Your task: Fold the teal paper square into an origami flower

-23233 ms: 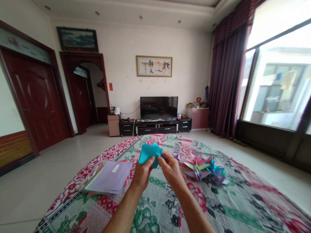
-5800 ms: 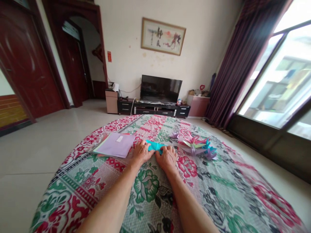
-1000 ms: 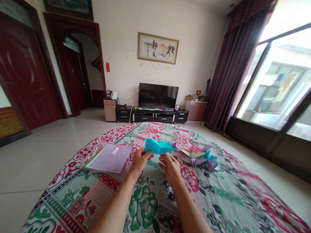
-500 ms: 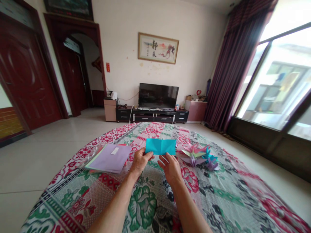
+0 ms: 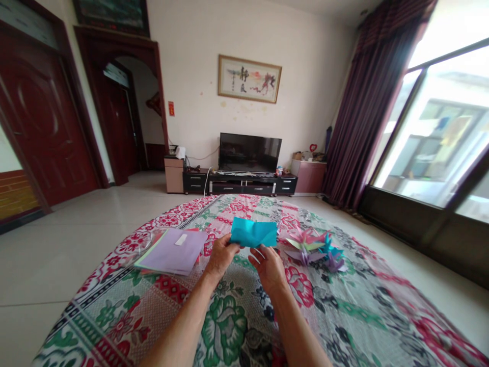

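A sheet of turquoise paper [image 5: 253,232], folded into a rectangle with crease lines, is held up above the table between my hands. My left hand [image 5: 222,255] pinches its lower left corner, thumb in front and fingers behind. My right hand [image 5: 268,264] holds the lower right edge, with its other fingers curled loosely below. To the right lie several folded paper cranes [image 5: 305,244] in pink, green, purple and turquoise. At the left is a stack of coloured paper [image 5: 171,252], a purple sheet on top with a small white piece [image 5: 181,239] on it.
A patterned floral cloth [image 5: 225,321] covers the round table. Clear plastic wrapping [image 5: 139,243] lies by the paper stack. Beyond the table stand a television [image 5: 250,153] and a low black cabinet [image 5: 240,184]. Dark curtains [image 5: 344,132] hang by the window at right.
The turquoise paper has bent from nearly flat to slightly curved, and its left side has shifted a little to the right. Both hands keep their hold.
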The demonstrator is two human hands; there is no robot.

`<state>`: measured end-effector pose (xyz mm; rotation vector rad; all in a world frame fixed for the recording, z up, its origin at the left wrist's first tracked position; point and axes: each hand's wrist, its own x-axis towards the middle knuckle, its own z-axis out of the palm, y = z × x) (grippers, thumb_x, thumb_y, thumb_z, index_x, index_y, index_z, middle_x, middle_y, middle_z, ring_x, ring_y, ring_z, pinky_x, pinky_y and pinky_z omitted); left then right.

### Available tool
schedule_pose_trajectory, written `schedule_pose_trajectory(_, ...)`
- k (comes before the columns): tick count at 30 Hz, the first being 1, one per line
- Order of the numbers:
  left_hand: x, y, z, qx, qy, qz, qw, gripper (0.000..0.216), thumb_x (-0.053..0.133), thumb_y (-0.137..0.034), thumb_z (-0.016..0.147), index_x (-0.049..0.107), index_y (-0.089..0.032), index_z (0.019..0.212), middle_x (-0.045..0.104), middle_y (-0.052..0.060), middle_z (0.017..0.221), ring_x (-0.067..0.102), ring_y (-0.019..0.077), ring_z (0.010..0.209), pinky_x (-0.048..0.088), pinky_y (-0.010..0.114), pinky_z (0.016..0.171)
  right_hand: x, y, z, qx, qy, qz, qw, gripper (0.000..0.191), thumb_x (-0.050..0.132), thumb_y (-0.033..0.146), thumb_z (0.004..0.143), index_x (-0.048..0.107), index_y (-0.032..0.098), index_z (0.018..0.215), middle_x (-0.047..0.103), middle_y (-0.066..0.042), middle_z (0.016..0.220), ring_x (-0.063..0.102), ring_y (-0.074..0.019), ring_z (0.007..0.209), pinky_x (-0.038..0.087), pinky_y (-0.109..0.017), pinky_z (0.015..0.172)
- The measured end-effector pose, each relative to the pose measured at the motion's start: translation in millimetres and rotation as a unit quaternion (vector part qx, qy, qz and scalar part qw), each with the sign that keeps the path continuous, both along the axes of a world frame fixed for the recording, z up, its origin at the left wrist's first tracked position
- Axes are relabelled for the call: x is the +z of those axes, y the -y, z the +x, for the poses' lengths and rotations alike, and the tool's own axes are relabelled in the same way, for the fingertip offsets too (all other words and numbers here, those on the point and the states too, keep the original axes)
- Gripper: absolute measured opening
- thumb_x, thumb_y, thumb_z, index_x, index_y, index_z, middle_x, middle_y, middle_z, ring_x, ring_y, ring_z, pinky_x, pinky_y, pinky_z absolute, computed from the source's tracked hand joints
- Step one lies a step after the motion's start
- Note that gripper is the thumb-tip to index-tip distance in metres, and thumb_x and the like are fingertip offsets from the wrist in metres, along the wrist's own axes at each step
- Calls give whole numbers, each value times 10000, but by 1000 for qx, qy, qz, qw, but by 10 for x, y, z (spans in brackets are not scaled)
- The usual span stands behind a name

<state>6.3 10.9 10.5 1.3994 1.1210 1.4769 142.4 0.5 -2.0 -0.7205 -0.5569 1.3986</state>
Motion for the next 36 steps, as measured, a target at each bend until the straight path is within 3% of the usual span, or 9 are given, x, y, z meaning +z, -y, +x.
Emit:
schedule_pose_trajectory(7,46,0,-25,1,-27,8,1000,172,474,-192,601,645,-177,615,549,-21,507,454,124,499,326,238,515,-24,-1,-17,35,35,-1,999,228,724,266,554,540,186,662,610,25,657,605,-142,651,487,-252,559)
schedule_pose_trajectory(14,63,-26,-52,14,-51,62,997,234,470,-156,614,684,-190,703,581,-17,559,478,134,521,364,239,547,6,4,-31,7,54,-1,999,241,748,287,531,587,183,678,617,20,669,599,-133,637,480,-237,553)
schedule_pose_trajectory(19,73,-8,-12,4,-33,64,997,351,510,-167,664,683,-209,966,631,-6,627,543,148,574,416,240,577,-13,-9,-31,-25,54,7,998,283,787,334,509,606,182,666,614,22,645,602,-130,633,476,-228,561)
schedule_pose_trajectory(27,98,35,112,-21,55,79,995,586,555,-198,696,465,-188,1275,672,-2,759,585,128,636,458,233,643,-77,-38,-21,-32,56,26,998,295,803,344,502,626,178,671,626,10,667,595,-124,632,476,-224,564)
schedule_pose_trajectory(30,62,16,128,-6,76,57,995,542,586,-203,674,521,-176,1212,682,7,754,607,142,657,461,235,628,-79,-43,-24,-32,52,26,998,296,799,349,509,635,178,687,636,5,690,606,-129,658,489,-230,594)
schedule_pose_trajectory(33,12,-11,127,8,63,26,998,335,615,-227,648,655,-153,972,684,19,694,612,161,639,456,243,598,-65,-39,-26,-35,50,26,998,293,799,355,516,626,175,671,636,6,669,614,-133,667,499,-238,618)
schedule_pose_trajectory(36,-39,-33,117,17,47,4,999,188,633,-272,649,692,-149,779,680,26,641,588,153,574,447,251,571,-51,-34,-24,-35,52,29,998,294,802,356,520,612,171,646,631,7,642,610,-127,648,500,-236,616)
